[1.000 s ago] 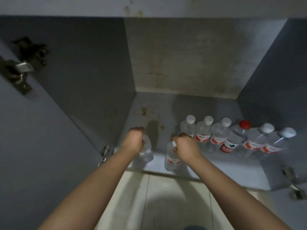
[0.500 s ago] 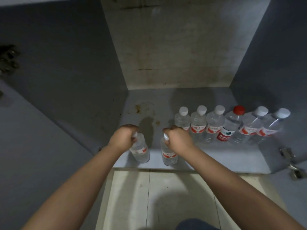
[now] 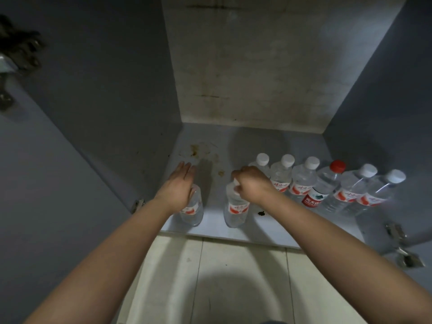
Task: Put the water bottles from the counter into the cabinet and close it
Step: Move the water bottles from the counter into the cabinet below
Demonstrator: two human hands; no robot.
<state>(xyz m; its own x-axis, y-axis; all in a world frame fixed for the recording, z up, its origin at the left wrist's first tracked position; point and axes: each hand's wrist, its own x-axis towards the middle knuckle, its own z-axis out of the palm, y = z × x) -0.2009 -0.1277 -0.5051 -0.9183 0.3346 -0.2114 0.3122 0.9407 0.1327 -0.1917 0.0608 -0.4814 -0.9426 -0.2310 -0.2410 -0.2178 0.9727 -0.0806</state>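
Open cabinet (image 3: 245,66) filling the upper frame, doors swung wide at both edges. On the cabinet floor, lower centre: two clear water bottles standing upright, long axes vertical, caps pointing up toward the camera. Left bottle (image 3: 192,210) under the left hand (image 3: 178,187), fingers straight and spread flat over its top (cap hidden beneath the palm). Right bottle (image 3: 236,210) with the right hand (image 3: 251,184) curled round its neck and cap, a sliver of white cap visible between the fingers. Just right of that hand, a row of six more bottles (image 3: 327,183) along the floor toward the right wall, upright but leaning in the wide-angle view, five with white caps and one with a red cap (image 3: 337,166). Brownish stains (image 3: 196,152) on the floor behind the left hand. Pale tiled floor (image 3: 233,277) in the lower frame.
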